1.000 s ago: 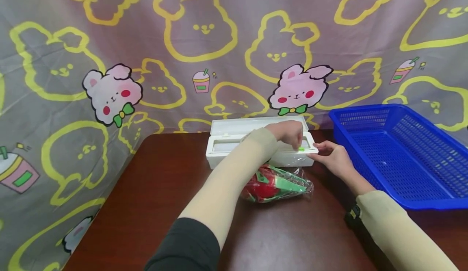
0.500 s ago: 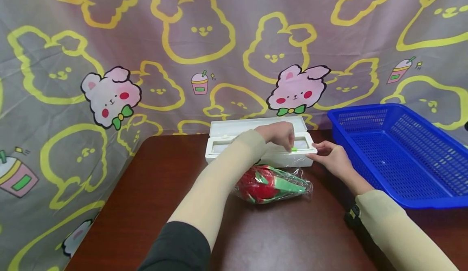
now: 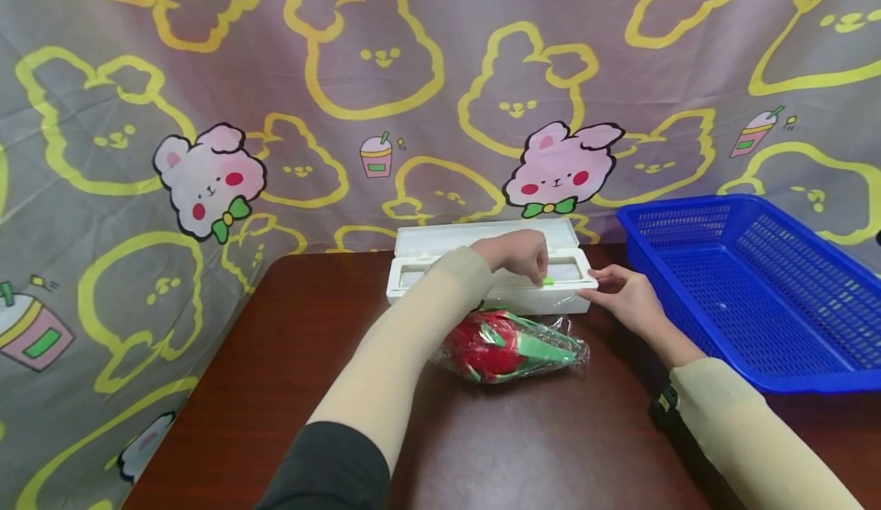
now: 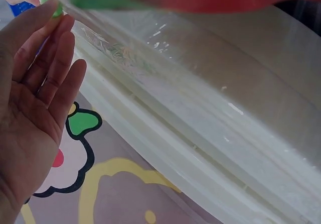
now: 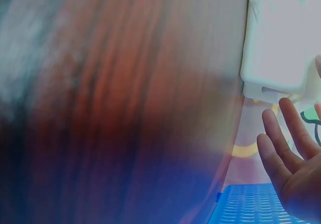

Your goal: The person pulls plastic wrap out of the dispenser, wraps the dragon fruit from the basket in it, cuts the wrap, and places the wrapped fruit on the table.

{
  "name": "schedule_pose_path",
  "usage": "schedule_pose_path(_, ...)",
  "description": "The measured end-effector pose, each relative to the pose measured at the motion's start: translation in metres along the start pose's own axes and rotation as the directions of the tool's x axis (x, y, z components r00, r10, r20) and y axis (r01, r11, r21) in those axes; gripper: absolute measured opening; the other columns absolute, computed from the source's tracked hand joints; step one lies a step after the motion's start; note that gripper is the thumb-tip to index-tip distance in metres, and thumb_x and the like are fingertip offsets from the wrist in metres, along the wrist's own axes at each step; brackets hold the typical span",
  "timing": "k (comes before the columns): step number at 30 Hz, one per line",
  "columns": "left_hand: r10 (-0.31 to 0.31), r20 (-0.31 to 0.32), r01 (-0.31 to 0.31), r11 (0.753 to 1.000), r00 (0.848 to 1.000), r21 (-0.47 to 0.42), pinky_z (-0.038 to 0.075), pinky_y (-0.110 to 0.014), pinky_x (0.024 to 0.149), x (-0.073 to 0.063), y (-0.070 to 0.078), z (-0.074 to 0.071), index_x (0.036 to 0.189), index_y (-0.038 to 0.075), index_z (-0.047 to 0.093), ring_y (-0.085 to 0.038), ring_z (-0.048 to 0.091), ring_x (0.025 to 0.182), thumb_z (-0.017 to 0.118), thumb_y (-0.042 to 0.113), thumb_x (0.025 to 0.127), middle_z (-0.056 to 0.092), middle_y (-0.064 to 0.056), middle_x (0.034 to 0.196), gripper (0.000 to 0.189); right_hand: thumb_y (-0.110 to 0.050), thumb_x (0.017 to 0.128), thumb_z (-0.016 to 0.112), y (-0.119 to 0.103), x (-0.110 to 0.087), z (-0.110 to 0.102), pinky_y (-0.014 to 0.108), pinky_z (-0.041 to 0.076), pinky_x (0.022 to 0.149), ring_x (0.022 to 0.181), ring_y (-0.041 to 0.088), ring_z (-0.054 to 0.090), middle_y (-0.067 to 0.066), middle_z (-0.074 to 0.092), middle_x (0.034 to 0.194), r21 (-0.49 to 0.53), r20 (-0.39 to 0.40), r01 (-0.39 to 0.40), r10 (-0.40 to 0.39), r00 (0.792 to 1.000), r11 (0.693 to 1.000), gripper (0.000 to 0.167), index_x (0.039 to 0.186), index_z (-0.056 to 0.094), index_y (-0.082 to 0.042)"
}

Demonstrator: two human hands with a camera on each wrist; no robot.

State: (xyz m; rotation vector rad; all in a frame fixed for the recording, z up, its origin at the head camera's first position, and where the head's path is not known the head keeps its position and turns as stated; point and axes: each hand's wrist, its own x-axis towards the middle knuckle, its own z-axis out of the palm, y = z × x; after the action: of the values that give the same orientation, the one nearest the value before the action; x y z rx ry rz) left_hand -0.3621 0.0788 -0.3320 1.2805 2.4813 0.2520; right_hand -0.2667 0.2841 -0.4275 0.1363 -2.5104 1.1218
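A white cling film dispenser (image 3: 440, 296) stands at the back of the table with its lid (image 3: 475, 236) raised. My left hand (image 3: 518, 256) pinches the small green slider (image 3: 548, 281) on its front rim, between thumb and index finger in the left wrist view, the other fingers (image 4: 70, 86) loosely extended. At the box's right end, my right hand (image 3: 632, 297) grips the corner between thumb and finger. In front lies a red and green dragon-fruit-like object (image 3: 492, 349) in clear film. Its left part is behind my left forearm. Clear film stretches from the dispenser in the left wrist view.
To the right sits a blue plastic basket (image 3: 723, 296) with perforated walls, close to my right hand. The brown wooden table (image 3: 537, 449) reaches back to a patterned curtain (image 3: 427, 59) just behind the dispenser.
My left hand has slid leftward along the dispenser's front rim, with the green slider moving under its fingers. The right hand stays at the box's end.
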Motion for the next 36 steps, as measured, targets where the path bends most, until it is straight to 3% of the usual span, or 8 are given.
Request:
schedule_pose_path(6, -0.009, -0.011, 0.009, 1.000, 1.000, -0.006, 0.045, -0.020, 0.062, -0.003, -0.002, 0.001, 0.083, 0.008, 0.075, -0.009, 0.053, 0.066, 0.078, 0.015, 0.082, 0.068, 0.002, 0.076, 0.008, -0.019, 0.079, 0.083, -0.002, 0.000, 0.000, 0.016, 0.044, 0.062, 0.086, 0.035, 0.068, 0.022, 0.070, 0.100, -0.004, 0.000, 0.004, -0.004, 1.000, 1.000, 0.035, 0.103, 0.069, 0.002)
schedule_pose_path(36, -0.041, -0.039, 0.041, 0.999, 0.998, -0.003, 0.045, -0.021, 0.064, -0.042, -0.025, 0.001, 0.086, 0.009, 0.076, -0.008, 0.054, 0.067, 0.078, 0.017, 0.084, 0.070, 0.002, 0.080, 0.008, -0.017, 0.078, 0.083, -0.003, -0.001, -0.001, 0.014, 0.041, 0.063, 0.090, 0.040, 0.067, 0.024, 0.069, 0.101, 0.001, -0.002, 0.001, -0.001, 1.000, 1.000, 0.036, 0.103, 0.068, 0.003)
